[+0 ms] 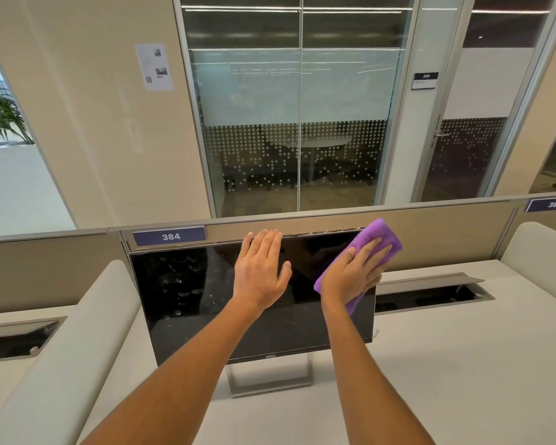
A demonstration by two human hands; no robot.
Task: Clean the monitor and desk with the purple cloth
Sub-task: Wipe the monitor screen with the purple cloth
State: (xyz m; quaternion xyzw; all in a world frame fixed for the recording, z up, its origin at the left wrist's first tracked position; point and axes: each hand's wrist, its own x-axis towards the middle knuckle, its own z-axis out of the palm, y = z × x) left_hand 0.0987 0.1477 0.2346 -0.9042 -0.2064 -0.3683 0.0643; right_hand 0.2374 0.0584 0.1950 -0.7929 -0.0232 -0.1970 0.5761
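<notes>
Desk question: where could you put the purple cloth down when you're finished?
The desk is bare right of the monitor stand, in front of the open cable tray. It is also bare in front of the stand. The screen is crowded: left hand, and right hand pressing the purple cloth.

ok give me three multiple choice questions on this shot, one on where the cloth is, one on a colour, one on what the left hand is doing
1. Where on the monitor is the cloth pressed?
A. upper right part of the screen
B. lower left corner
C. on the stand

2. What colour is the cloth?
A. yellow
B. purple
C. white

3. What is the state of the left hand?
A. gripping the cloth
B. resting on the desk
C. open, flat against the screen near its top edge

Answers: 1 A, the right hand holds it flat by the top right corner; 2 B, it shows bright purple around the fingers; 3 C, its fingers are spread and hold nothing.
</notes>
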